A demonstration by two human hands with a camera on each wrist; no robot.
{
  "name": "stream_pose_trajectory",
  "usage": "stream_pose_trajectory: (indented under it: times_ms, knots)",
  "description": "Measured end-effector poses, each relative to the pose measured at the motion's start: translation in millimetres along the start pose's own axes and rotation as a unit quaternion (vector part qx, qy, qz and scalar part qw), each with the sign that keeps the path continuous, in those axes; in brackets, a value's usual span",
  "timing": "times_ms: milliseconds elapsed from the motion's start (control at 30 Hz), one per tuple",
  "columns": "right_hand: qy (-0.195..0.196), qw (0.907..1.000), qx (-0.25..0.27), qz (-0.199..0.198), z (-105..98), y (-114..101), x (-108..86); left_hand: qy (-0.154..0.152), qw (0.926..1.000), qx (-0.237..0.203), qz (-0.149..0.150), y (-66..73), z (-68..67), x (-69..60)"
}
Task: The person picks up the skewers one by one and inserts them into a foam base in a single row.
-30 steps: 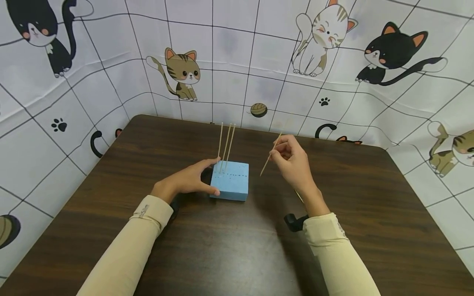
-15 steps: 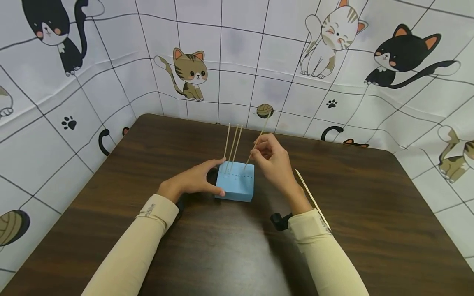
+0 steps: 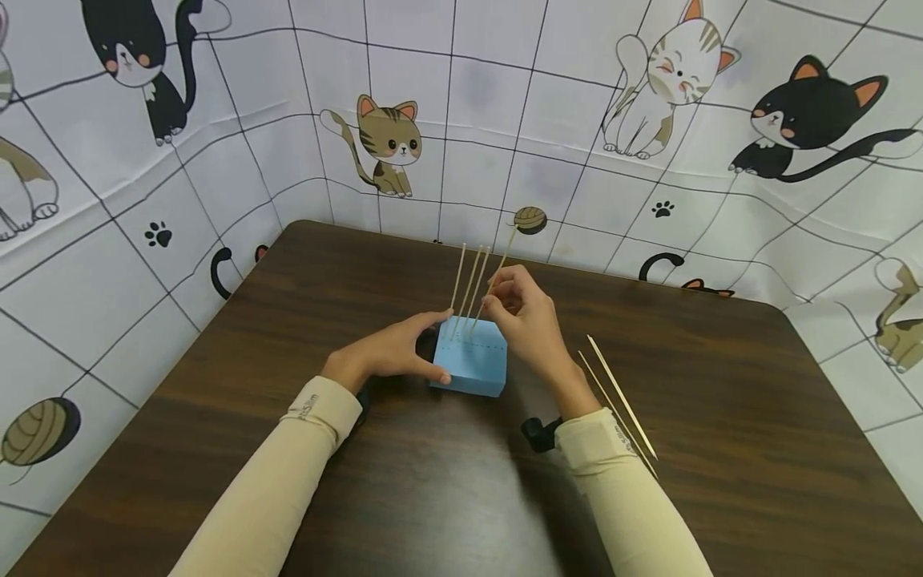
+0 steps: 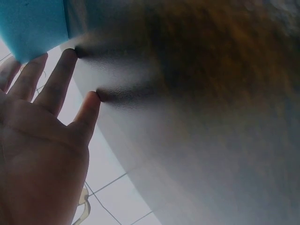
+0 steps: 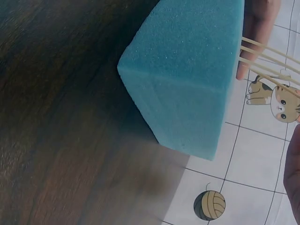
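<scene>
Pinching a stick (image 3: 505, 256), the right hand (image 3: 527, 317) hovers — block (image 3: 477, 367) below.

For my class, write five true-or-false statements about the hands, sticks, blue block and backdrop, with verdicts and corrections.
1. The left hand touches the blue block. True.
2. The right hand lies flat on the table. False: it pinches a thin stick.
3. Three other sticks stand in the block. True.
4. The loose sticks lie left of the block. False: they lie to its right.
5. The backdrop shows cartoon cats. True.
</scene>
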State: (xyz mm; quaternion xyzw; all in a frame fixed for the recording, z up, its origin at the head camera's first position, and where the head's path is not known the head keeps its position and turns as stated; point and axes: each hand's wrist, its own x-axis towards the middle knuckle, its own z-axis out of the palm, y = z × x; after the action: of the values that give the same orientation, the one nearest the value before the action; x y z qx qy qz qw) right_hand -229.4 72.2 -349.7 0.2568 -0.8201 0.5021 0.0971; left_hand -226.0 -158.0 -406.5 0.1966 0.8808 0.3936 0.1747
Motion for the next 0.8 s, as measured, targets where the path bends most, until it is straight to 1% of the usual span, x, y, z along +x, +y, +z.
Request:
stream_pose_trajectory:
  times_ms: [133, 333, 467, 700, 800]
  knots:
    - [-0.007, 0.9999, -0.009, 0.001, 1, 1, 0.2, -0.002, 1.0, 0.0, -0.006, 0.3, 0.1, 0.7]
    - [-0.017, 0.9996, -0.024, 0.003, 4, 2, -0.2, 0.0, 1.0, 0.003, 0.001, -0.2, -0.3, 0.4]
    - [-0.024, 0.9994, -0.025, 0.0, 7, 5, -2.1, 0.0, 1.0, 0.005, -0.001, -0.1, -0.1, 0.4]
    - [-0.031, 0.9991, -0.03, 0.004, 9, 9, -4.0, 0.001, 0.9999, 0.008, 0.011, 0.5, 0.5, 1.0]
    - [-0.032, 0.9991, -0.029, 0.006, 10, 10, -4.2, 0.001, 0.9999, 0.007, 0.01, 0.2, 0.4, 1.0]
